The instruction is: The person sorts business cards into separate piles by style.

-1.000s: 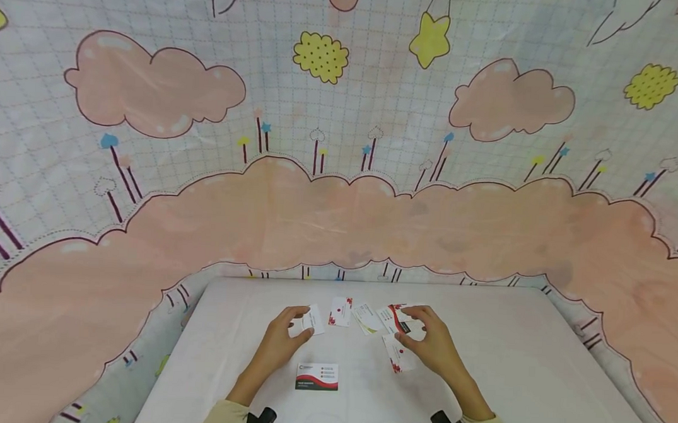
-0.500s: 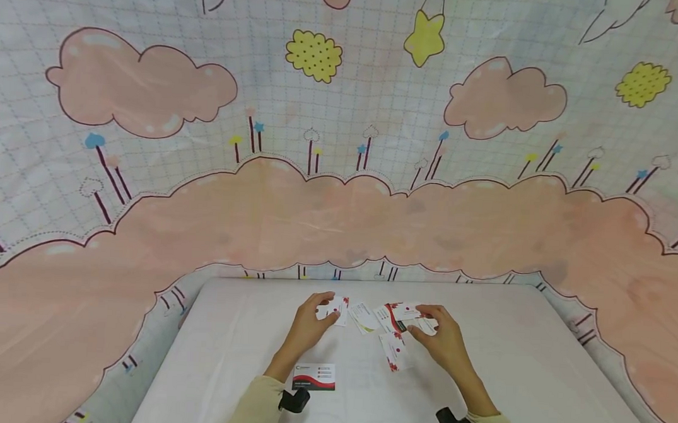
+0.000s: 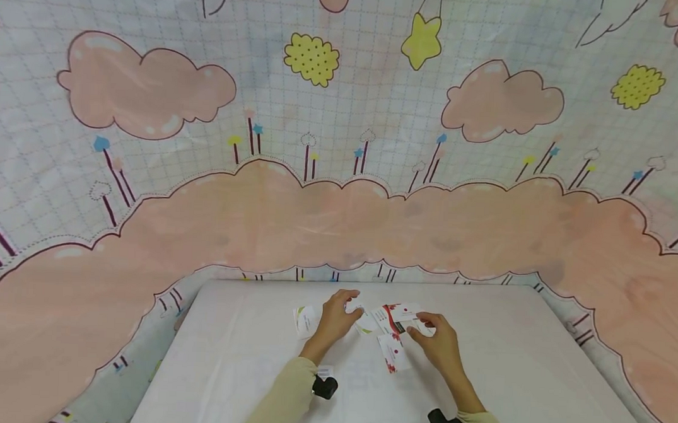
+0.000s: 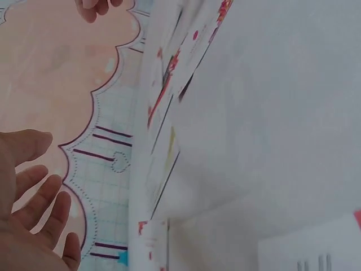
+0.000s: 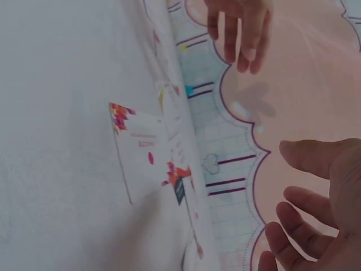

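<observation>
Left-hand shift: bare left hand has moved right, with the white, green-trimmed rectangular paper card now visible at left.
Card print: too blurred to read.
Card row: on the white table, a second white, green-trimmed card lies by the left thumb; right of it, a white card with red wave and black block; nearer, a white card with red mosaic corners.
Wrist views: left shows part of a white card with printed bars; right reveals purple in the mosaic.
Left fingers: loosely spread, empty.
Right hand: thumb and fingers apart, empty, beside the cards.
</observation>
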{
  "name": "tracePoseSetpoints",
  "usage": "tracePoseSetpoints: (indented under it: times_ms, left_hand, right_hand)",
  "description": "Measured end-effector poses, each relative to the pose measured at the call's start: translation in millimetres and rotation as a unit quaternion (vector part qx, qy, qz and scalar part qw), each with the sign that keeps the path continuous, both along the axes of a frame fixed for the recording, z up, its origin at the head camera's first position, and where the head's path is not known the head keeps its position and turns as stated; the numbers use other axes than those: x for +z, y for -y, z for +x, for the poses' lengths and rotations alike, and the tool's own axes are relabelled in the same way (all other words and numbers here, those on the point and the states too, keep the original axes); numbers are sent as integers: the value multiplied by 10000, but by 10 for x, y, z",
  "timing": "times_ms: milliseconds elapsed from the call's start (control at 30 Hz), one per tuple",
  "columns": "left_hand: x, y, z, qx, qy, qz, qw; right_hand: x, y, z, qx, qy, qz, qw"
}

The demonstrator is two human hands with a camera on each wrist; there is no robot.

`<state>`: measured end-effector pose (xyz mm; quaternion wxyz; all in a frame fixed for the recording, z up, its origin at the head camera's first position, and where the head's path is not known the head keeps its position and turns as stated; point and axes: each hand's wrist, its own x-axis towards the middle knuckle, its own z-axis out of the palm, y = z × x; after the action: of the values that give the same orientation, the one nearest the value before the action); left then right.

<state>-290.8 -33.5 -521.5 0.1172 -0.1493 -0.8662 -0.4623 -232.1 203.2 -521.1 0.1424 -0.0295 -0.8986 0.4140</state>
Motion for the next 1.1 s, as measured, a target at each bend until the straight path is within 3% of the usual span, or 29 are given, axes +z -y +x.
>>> tracePoseSetpoints:
  times_ms: [200,633,800,1100]
  left_hand:
    - [-100,-146,-84,198,287,-74,9994]
    - [-299,-358,-201,218,527,-694,9960]
    - [-359,-407,-202,388,735,-901,9925]
    - [-421,-481,-236,676,757,-1224,9873]
  right_hand:
    - [-120,28,-53,-224,186,-242,9993]
    - [-383,105,-245,-335,490,-172,9981]
    - [-447,116,-290,-408,634,68,9971]
    - [-486,151,-318,-559,710,494,9947]
